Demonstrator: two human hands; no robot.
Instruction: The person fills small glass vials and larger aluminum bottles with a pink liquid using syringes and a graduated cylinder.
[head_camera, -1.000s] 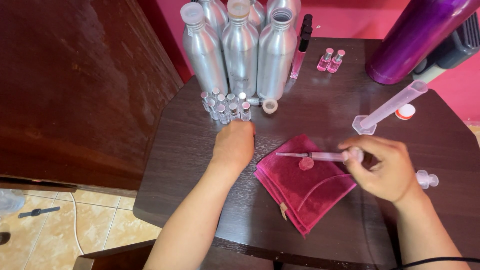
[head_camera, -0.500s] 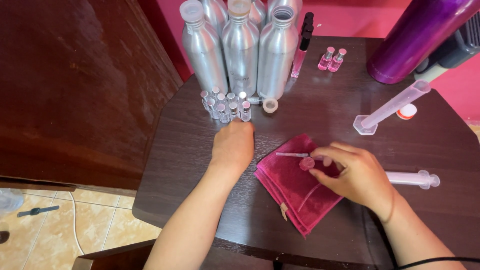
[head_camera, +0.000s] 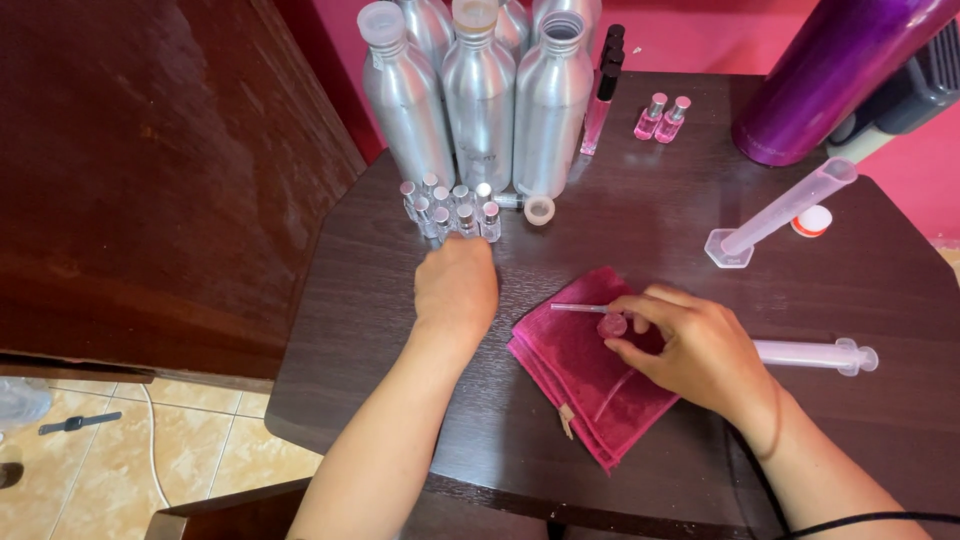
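My left hand (head_camera: 455, 285) rests knuckles up on the dark table (head_camera: 640, 220), fingers curled under, just below a cluster of small glass vials (head_camera: 450, 212); anything inside it is hidden. My right hand (head_camera: 695, 350) lies over a folded magenta cloth (head_camera: 570, 370), with thumb and forefinger pinched on a small round pink cap (head_camera: 612, 325). A thin clear needle (head_camera: 578, 308) pokes out leftward from under that hand. A clear syringe barrel (head_camera: 815, 354) lies on the table to the right of my wrist; whether needle and barrel are joined is hidden.
Tall aluminium bottles (head_camera: 480, 100) stand at the back, with a clear ring cap (head_camera: 540, 210) beside them. Two small pink bottles (head_camera: 665, 118), a purple cylinder (head_camera: 830, 80), a tipped plastic measuring cylinder (head_camera: 785, 210) and a white-orange cap (head_camera: 812, 221) sit right. A wooden cabinet (head_camera: 150, 180) is at left.
My right hand let go of the syringe, moved left over the cloth and pinched the pink cap. My left hand slid slightly left, toward the vials.
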